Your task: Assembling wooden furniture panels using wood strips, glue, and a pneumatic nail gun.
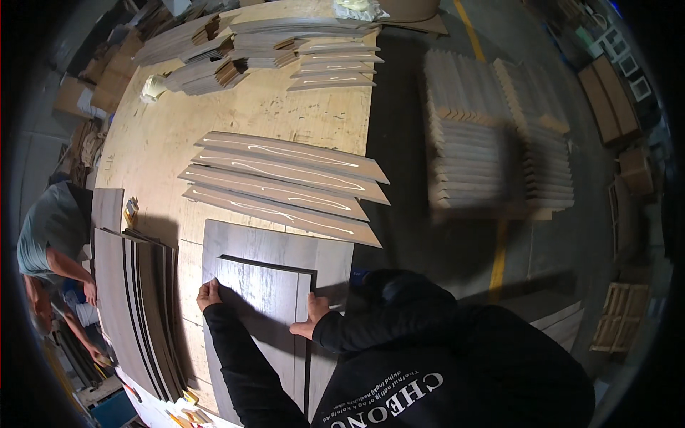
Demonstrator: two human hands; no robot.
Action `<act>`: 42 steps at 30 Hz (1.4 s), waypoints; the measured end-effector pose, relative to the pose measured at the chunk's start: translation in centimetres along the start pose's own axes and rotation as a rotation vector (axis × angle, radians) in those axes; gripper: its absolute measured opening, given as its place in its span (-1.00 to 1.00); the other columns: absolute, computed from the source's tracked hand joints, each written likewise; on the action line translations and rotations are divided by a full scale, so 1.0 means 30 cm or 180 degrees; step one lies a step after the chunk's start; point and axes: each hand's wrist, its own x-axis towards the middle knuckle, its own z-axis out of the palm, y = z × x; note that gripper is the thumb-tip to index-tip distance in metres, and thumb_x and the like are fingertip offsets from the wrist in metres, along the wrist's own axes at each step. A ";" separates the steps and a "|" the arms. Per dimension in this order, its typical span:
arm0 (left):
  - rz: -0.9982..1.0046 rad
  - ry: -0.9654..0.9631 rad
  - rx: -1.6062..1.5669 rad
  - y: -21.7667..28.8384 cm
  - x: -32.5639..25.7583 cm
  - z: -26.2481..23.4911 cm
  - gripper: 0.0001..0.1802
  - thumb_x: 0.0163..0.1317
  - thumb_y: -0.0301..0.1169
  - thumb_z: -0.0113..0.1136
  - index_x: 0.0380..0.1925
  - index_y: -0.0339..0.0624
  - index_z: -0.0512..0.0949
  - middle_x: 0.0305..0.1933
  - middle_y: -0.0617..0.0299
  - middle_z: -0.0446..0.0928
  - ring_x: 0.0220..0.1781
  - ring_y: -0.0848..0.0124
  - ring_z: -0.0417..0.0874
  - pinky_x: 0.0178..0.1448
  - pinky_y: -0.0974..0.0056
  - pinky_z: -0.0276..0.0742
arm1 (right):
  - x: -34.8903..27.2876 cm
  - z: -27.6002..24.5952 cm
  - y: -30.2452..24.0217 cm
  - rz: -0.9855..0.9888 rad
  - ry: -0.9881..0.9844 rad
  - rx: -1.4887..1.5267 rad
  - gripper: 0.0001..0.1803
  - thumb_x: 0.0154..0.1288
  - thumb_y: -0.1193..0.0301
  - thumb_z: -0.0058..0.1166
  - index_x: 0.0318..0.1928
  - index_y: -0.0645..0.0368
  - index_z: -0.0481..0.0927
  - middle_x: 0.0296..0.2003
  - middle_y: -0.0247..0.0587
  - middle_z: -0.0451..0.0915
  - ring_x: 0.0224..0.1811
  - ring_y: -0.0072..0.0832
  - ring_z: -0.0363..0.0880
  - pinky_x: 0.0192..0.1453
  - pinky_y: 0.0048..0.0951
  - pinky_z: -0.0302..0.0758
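Observation:
A grey wood-grain panel lies on top of a larger grey panel on the plywood workbench. My left hand grips the upper panel's left edge near its far corner. My right hand holds the same panel's right edge, fingers spread along it. Both arms are in black sleeves and reach in from the lower right.
Several long grey strips with white glue lines lie just beyond the panels. More strip stacks fill the bench's far end. Dark boards are stacked at the left, beside another person. Board stacks stand on the floor to the right.

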 end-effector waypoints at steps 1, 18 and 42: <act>0.0001 -0.0037 0.0057 0.003 0.001 -0.002 -0.78 0.06 -0.38 0.24 -0.47 -0.37 0.54 -0.55 0.30 0.50 -0.49 0.60 0.40 -0.33 0.47 0.36 | 0.004 0.010 0.012 -0.0058 0.0085 0.0010 0.14 -0.20 0.05 0.20 0.20 0.58 -0.11 0.03 0.29 0.10 0.08 -0.02 0.18 0.15 -0.40 0.21; 0.0347 0.0500 0.1017 0.041 -0.020 0.005 -0.73 -0.03 -0.30 0.31 -0.58 -0.31 0.52 -0.58 0.08 0.49 -0.54 0.34 0.46 -0.35 0.29 0.40 | -0.046 -0.008 0.000 0.0156 -0.0585 -0.0046 0.11 -0.22 -0.02 0.18 0.18 0.55 0.02 -0.09 0.30 0.34 -0.07 -0.09 0.40 -0.02 -0.32 0.36; 0.0296 0.0608 0.0604 0.066 -0.062 0.058 -0.76 0.09 -0.40 0.21 -0.57 -0.37 0.46 -0.66 0.26 0.39 -0.57 0.56 0.28 -0.44 0.41 0.32 | -0.023 -0.012 0.027 0.0293 -0.0695 0.0370 0.04 -0.30 0.10 0.16 0.14 0.57 0.09 -0.15 0.28 0.35 -0.16 -0.14 0.38 -0.12 -0.39 0.35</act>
